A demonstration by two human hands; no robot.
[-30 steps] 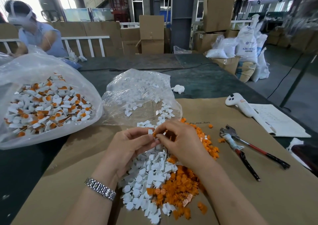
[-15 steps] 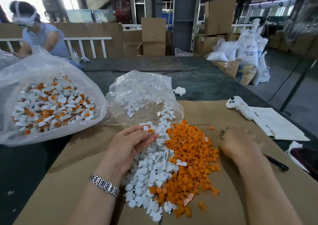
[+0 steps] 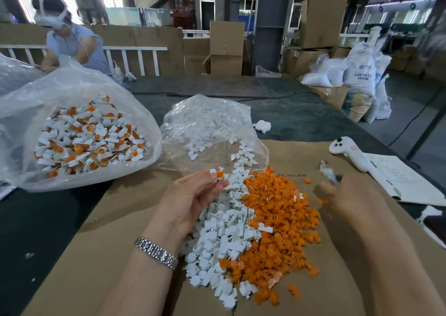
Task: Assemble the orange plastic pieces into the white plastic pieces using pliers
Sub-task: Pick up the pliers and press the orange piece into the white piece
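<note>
The right hand (image 3: 342,195) has left the left hand (image 3: 190,202), which pinches the joined piece (image 3: 216,173), and now grips the pliers (image 3: 329,174) right of the pile (image 3: 253,226), ready to crimp.

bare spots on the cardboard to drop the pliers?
Free: cardboard sheet left of the left hand, below the big bag of assembled pieces; also between the orange pile and notebook, though the right hand is there. Crowded: centre piles, white-piece bag.

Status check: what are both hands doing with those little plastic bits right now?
Left hand pinches a white-and-orange piece above the pile. Right hand, blurred, on the pliers. Nothing in the way.
</note>
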